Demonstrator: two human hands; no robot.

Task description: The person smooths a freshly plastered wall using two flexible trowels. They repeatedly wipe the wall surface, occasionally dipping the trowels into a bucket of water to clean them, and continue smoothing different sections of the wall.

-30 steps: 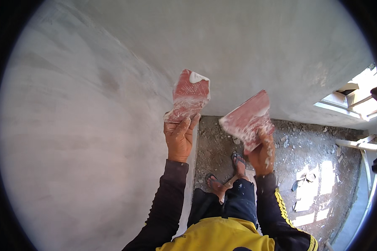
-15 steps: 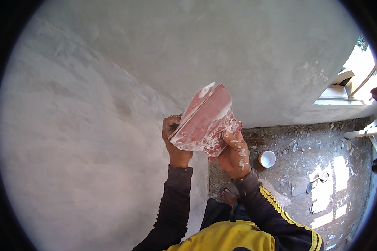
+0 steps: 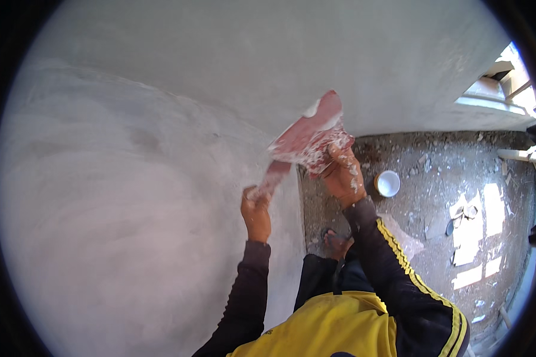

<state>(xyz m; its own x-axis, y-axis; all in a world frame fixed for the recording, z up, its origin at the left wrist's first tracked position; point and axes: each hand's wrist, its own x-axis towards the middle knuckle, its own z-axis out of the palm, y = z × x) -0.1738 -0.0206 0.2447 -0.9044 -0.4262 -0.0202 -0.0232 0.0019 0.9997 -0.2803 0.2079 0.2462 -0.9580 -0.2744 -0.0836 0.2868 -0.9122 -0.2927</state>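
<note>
My left hand (image 3: 255,211) grips a narrow red scraper blade (image 3: 274,178) smeared with white putty, its edge resting against the second blade. My right hand (image 3: 341,175) grips a wide red putty blade (image 3: 308,134) loaded with white putty, held up in front of the grey plastered wall (image 3: 161,178). The two blades touch near the wall's corner. Both sleeves are dark; the right one has yellow stripes.
A white round bowl (image 3: 388,183) sits on the dirty rubble-strewn floor (image 3: 458,196) to the right. My sandalled foot (image 3: 337,243) stands below the hands. A window ledge (image 3: 494,101) is at upper right. A second wall face (image 3: 339,53) spans the top.
The blades, held apart a second ago, came together. Now my left hand has dropped lower and left, drawing its blade along the wide blade in my right hand.
</note>
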